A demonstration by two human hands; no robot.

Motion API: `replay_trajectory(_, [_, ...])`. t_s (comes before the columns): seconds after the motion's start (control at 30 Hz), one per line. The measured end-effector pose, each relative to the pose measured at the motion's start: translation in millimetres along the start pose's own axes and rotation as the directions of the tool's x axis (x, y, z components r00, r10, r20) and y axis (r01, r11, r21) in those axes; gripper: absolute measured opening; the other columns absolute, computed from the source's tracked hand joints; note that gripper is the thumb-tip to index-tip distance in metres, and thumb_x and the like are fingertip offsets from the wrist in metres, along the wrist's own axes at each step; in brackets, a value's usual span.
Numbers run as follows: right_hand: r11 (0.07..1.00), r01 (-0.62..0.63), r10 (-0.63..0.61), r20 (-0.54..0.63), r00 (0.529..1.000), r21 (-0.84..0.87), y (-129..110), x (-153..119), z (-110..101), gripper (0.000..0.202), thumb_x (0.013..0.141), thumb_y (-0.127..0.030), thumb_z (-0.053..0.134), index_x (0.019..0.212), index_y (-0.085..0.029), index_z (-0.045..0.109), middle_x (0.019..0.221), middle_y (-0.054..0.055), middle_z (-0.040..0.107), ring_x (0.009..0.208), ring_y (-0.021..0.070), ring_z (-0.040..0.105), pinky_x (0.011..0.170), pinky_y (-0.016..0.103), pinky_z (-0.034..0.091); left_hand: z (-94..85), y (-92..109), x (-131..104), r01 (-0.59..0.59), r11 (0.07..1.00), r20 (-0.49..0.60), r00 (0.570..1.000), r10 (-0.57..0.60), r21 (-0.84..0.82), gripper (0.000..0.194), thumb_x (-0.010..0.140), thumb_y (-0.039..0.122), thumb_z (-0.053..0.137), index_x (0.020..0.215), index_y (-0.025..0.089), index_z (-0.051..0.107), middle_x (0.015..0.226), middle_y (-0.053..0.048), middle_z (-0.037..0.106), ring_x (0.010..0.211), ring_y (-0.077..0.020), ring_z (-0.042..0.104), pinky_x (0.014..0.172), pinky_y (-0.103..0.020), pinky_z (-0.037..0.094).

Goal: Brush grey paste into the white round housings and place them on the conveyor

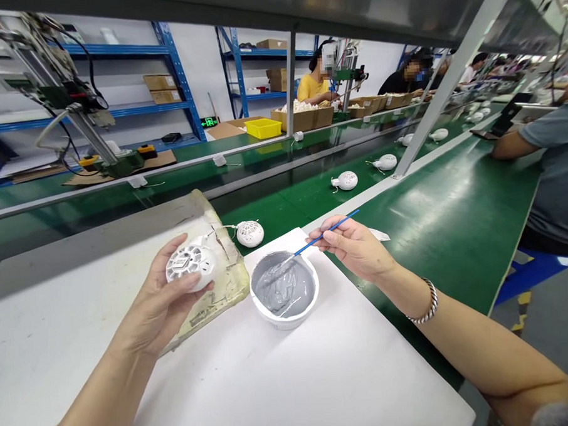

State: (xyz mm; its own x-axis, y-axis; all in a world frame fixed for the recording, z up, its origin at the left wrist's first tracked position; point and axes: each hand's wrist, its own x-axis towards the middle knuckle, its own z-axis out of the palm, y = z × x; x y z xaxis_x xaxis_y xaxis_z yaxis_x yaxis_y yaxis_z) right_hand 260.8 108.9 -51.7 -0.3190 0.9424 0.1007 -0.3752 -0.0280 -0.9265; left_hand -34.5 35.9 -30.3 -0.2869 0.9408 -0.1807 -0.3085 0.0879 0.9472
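My left hand (168,300) is closed around a round white plastic housing (204,260) with cut-out openings on its face and a thin wire at its top. Between the fingers of my right hand (354,247) is a thin blue-handled brush (308,244), tilted down to the left. Its tip dips into thick grey paste in a white bowl (285,323), which stands on white paper. A second white housing (250,234), with a lattice face, lies on the green belt just behind the bowl.
More white housings (346,181) lie along the green conveyor (293,203). A pale board with a worn yellowish edge (229,259) lies at left. A slanted metal post (448,86) rises at right, where a seated person (557,163) works. A machine (82,115) stands back left.
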Motion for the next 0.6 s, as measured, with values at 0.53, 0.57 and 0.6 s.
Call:
replay_trajectory(0.53, [0.912,-0.265,0.317,-0.131,0.939,0.313,2.6,2.8,9.1,0.012,0.078,-0.022,0.074,0.072,-0.016,0.064,0.066,-0.003,0.070,0.065,0.0057,0.068,0.062,0.015,0.052,9.2,20.5,-25.4,0.096,0.995,-0.027,0.995,-0.095,0.025,0.035,0.066,0.039,0.077,0.099,0.032,0.069,0.116,-0.004,0.064,0.107,-0.0310,0.058,0.072,-0.035,0.061])
replay_trajectory(0.57, [0.908,-0.272,0.325,-0.127,0.937,0.318,1.1,3.0,10.2,0.012,0.080,-0.021,0.072,0.072,-0.016,0.065,0.066,-0.003,0.070,0.065,0.0055,0.068,0.062,0.015,0.052,8.9,20.1,-24.6,0.100,0.995,-0.032,0.995,-0.099,0.018,0.033,0.067,0.042,0.075,0.098,0.031,0.070,0.117,-0.004,0.065,0.105,-0.0301,0.060,0.070,-0.035,0.061])
replay_trajectory(0.6, [0.905,-0.277,0.330,-0.122,0.936,0.323,-0.5,3.5,11.4,0.012,0.082,-0.021,0.070,0.072,-0.016,0.065,0.065,-0.003,0.070,0.065,0.0054,0.068,0.063,0.015,0.051,8.4,19.1,-23.7,0.106,0.994,-0.039,0.994,-0.105,0.015,0.034,0.067,0.047,0.075,0.096,0.029,0.070,0.116,-0.004,0.066,0.101,-0.0293,0.061,0.069,-0.035,0.062])
